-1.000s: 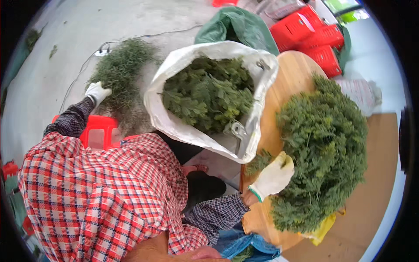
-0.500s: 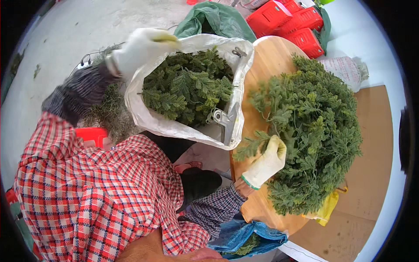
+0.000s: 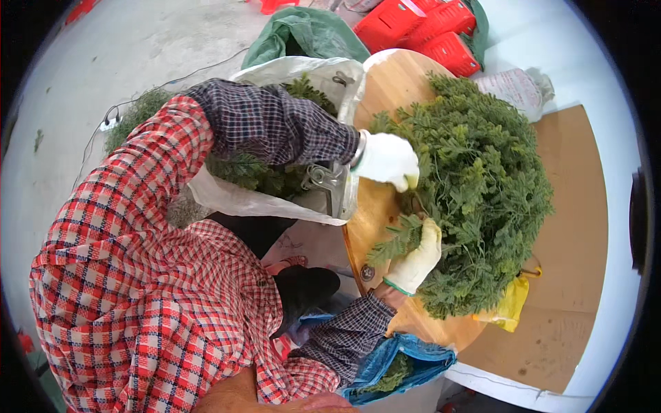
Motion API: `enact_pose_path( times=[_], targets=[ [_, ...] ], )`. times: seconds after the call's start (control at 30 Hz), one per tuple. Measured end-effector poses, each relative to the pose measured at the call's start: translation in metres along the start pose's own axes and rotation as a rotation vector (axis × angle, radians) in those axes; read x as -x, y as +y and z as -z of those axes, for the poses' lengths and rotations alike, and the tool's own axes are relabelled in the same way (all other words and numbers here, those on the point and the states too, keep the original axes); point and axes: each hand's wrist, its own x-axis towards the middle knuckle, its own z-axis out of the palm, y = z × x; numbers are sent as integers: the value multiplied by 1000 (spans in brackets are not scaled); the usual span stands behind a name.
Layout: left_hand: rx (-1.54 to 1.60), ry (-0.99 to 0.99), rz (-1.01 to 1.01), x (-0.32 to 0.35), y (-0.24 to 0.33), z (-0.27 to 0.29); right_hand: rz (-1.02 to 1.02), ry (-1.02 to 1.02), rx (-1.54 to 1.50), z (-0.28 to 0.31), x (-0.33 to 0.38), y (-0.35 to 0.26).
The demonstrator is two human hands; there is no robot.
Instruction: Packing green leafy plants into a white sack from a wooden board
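My right hand [image 3: 417,259], in a white glove, is closed on a green evergreen sprig [image 3: 394,242] over the wooden tabletop. My left hand [image 3: 387,160], also gloved, reaches across to the near side of a large bushy heap of evergreen greenery [image 3: 492,199]. Its fingers are bent together and point down just above the sprig; what they hold, if anything, is hidden. Beneath my left forearm stands an open white sack [image 3: 248,207] with more evergreen sprigs [image 3: 237,172] inside, partly covered by the sleeve. A metal clip [image 3: 323,177] grips the sack's rim near the table.
The round wooden table [image 3: 396,86] carries the heap. A blue bag [image 3: 372,392] with greenery is below its near edge, a yellow bag [image 3: 511,303] beside the heap. Red baskets [image 3: 451,54] and a green sack [image 3: 303,31] stand behind. Cardboard [image 3: 568,241] lies right; a cable [image 3: 200,69] crosses the floor.
My left hand has swung right from the far left rim of the white sack to the heap's edge. My right hand stays on the sprig. The view has shifted slightly.
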Motion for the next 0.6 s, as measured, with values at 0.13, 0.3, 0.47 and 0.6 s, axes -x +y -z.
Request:
enact_pose_path(
  times=[0.13, 0.3, 0.47, 0.6],
  targets=[
    [262, 237, 313, 2, -11, 23, 42, 30, -220, 8, -7, 7],
    [500, 384, 579, -17, -34, 15, -81, -466, -706, 12, -27, 1],
    [494, 562, 586, -4, -20, 17, -37, -222, -948, 21, -35, 18],
    [493, 565, 670, 10, -26, 5, -140, -376, -1119, 35, -45, 13]
  ],
)
